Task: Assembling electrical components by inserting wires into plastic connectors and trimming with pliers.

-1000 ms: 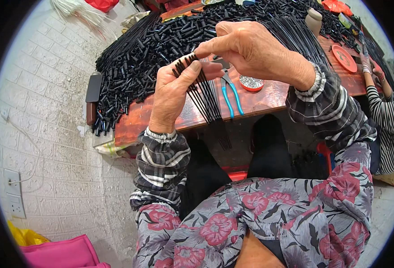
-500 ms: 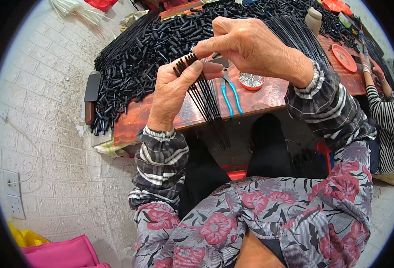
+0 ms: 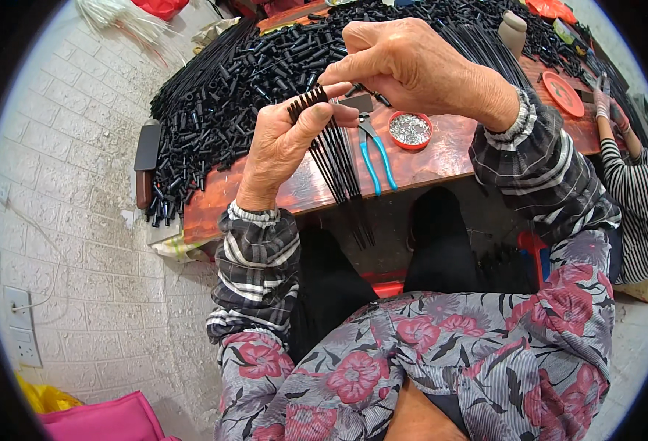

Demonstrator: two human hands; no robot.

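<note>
My left hand (image 3: 283, 143) grips a bundle of thin black rods (image 3: 339, 158), their capped tops fanned out above my fingers and their long ends hanging down past the table edge. Above and to the right, my right hand (image 3: 405, 62) pinches its thumb and fingertips together at the top of the bundle; whatever small piece it holds is too small to make out. Both hands hover over the near edge of a reddish wooden table (image 3: 434, 158).
A big heap of short black tubes (image 3: 236, 88) and long black rods covers the table's far side. Blue-handled pliers (image 3: 375, 151) and a red dish of small metal bits (image 3: 410, 129) lie near my hands. Another person's striped sleeve (image 3: 636, 191) is at right.
Both hands have stayed almost in place; my right fingertips have shifted slightly at the top of the bundle.
</note>
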